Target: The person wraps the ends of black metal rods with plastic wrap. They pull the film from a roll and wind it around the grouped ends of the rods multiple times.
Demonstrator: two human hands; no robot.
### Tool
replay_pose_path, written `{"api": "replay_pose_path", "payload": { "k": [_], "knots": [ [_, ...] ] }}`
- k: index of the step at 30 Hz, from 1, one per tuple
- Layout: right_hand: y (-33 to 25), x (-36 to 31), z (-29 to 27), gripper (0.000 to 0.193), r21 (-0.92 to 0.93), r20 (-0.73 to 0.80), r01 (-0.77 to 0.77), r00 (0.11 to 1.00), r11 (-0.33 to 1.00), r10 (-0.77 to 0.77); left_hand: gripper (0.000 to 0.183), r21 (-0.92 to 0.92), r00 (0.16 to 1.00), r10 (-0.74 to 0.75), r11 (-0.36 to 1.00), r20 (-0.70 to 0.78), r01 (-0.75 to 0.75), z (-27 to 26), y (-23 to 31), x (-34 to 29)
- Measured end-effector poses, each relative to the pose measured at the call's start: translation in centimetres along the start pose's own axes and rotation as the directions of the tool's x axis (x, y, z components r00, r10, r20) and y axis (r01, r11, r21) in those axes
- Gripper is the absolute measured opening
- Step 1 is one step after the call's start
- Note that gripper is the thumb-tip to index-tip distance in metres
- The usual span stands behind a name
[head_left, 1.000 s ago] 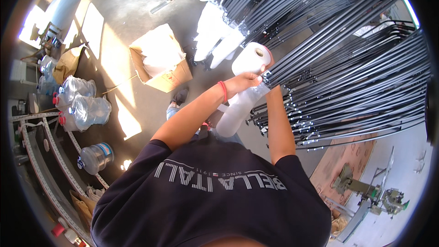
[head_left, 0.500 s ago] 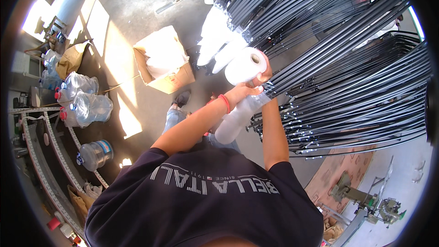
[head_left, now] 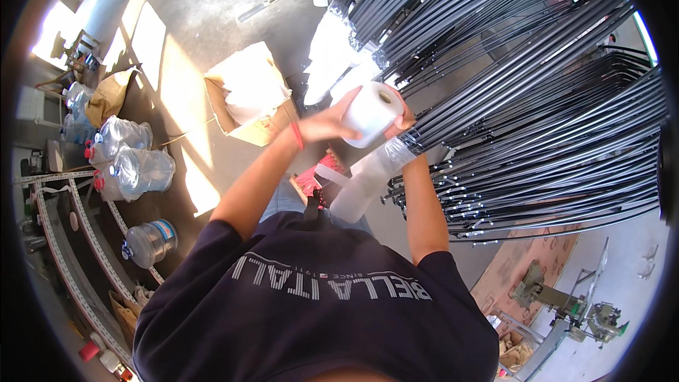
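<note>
Together, left hand (head_left: 327,124) curled round white roll (head_left: 372,114), right hand (head_left: 404,120) holding it opposite, forearms (head_left: 256,182) converging.

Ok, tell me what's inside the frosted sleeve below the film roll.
Black rods reach the upper end of the frosted sleeve, where clear film is wrapped. Its cloudy wall covers whatever lies further in; that cannot be seen.

Smooth plastic-looking roll (head_left: 371,119), glossy rods (head_left: 495,79), matt cardboard box (head_left: 274,126), shiny plastic jug (head_left: 148,242)
</note>
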State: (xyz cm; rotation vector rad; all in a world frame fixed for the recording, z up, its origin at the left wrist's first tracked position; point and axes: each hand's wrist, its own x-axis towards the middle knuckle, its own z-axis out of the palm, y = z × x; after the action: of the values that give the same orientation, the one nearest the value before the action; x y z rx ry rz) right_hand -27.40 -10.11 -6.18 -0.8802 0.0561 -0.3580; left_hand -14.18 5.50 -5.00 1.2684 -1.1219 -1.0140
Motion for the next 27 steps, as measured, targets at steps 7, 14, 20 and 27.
{"api": "replay_pose_path", "payload": {
  "k": [7,14,20,27],
  "knots": [
    [-0.6,-0.3,0.6,0.089,-0.05,0.048,-0.104,0.993,0.993,0.107,0.093,-0.275,0.874,0.022,0.953,0.485,0.128,-2.6,3.1,4.3],
    [-1.2,-1.7,3.4,0.109,0.064,-0.271,-0.036,0.961,0.997,0.053,0.091,-0.313,0.958,-0.142,0.924,0.248,0.218,-0.9,3.0,2.1],
    [-2.0,-6.1,3.9,0.056,-0.046,-0.193,0.061,0.979,0.997,-0.069,0.081,-0.378,0.981,-0.05,0.918,0.188,0.119,-1.0,4.3,0.9],
    [-0.5,-6.1,4.4,0.023,-0.286,-0.553,0.098,0.796,0.953,-0.247,0.078,-0.277,0.982,-0.04,0.957,0.183,0.091,0.6,7.2,-1.1]
  ]
}}
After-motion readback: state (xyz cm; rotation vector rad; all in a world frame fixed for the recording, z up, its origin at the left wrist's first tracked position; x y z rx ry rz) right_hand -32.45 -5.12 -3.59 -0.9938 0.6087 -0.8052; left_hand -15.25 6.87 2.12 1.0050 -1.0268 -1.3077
